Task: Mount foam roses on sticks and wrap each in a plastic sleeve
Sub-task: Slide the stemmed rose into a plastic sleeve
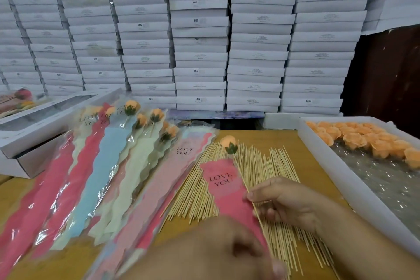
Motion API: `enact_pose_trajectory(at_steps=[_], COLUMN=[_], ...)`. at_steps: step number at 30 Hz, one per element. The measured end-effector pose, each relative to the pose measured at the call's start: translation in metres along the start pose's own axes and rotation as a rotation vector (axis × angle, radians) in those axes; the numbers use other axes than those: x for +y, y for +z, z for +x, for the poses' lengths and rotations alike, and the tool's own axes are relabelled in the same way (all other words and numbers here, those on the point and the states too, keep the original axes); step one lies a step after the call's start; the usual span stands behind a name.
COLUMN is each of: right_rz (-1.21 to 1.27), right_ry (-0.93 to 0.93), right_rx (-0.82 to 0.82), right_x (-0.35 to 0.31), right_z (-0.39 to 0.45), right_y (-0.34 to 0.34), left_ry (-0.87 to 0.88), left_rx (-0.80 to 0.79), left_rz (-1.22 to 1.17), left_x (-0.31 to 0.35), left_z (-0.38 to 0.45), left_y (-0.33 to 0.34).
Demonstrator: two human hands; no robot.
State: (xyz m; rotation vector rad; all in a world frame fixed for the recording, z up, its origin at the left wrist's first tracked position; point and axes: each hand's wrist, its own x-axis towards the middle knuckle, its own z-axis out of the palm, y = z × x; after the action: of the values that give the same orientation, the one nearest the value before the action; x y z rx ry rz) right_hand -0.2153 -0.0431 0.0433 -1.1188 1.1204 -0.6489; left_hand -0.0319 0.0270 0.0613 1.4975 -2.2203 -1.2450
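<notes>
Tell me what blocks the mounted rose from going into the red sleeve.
Nothing visible does. The right hand pinches the stick of the mounted rose right beside the red sleeve, which the left hand holds low down. Whether the sleeve's mouth is open cannot be told.

Stacked white boxes w/ SGS labels behind, wooden table, dark wall at right

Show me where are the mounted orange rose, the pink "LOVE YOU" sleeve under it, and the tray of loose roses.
mounted orange rose [229,143]: head view, on its orange bloom.
pink "LOVE YOU" sleeve [221,180]: head view, on the printed words.
tray of loose roses [322,161]: head view, on its white near wall.
</notes>
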Motion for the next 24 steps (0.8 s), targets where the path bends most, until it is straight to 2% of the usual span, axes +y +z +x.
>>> enact_pose_trajectory(at_steps=[2,3,4,6,8,10,13,15,19,24], right_rz=[0.020,0.029,0.037,0.062,0.087,0.103,0.112,0.098,0.043,-0.052], right_ry=[-0.027,-0.051,-0.076,-0.120,-0.149,-0.169,-0.193,-0.197,-0.178,-0.144], right_rx=[-0.004,-0.015,-0.026,-0.044,-0.058,-0.063,-0.085,-0.108,-0.162,-0.256], right_x=[-0.001,-0.002,-0.003,-0.005,-0.006,-0.007,-0.008,-0.008,-0.007,-0.008], right_z=[-0.002,-0.002,-0.004,-0.006,-0.008,-0.010,-0.012,-0.012,-0.014,-0.019], right_y=[0.002,0.002,0.003,0.003,0.004,0.004,0.005,0.007,0.010,0.012], left_ry=[-0.014,-0.032,-0.085,-0.145,-0.158,-0.174,-0.175,-0.151,-0.179,-0.224], left_rx=[0.036,0.123,0.284,0.440,0.557,0.513,0.335,0.293,0.396,0.417], left_rz=[-0.218,-0.264,-0.169,0.085,0.049,-0.274,-0.820,-1.026,-1.223,-1.259], left_x=[0.001,-0.007,-0.014,-0.027,-0.036,-0.042,-0.043,-0.039,-0.035,-0.037], left_z=[-0.019,-0.014,-0.011,0.001,0.015,0.022,0.033,0.041,0.053,0.064], left_y=[-0.023,-0.032,-0.043,-0.041,-0.042,-0.048,-0.047,-0.051,-0.059,-0.066])
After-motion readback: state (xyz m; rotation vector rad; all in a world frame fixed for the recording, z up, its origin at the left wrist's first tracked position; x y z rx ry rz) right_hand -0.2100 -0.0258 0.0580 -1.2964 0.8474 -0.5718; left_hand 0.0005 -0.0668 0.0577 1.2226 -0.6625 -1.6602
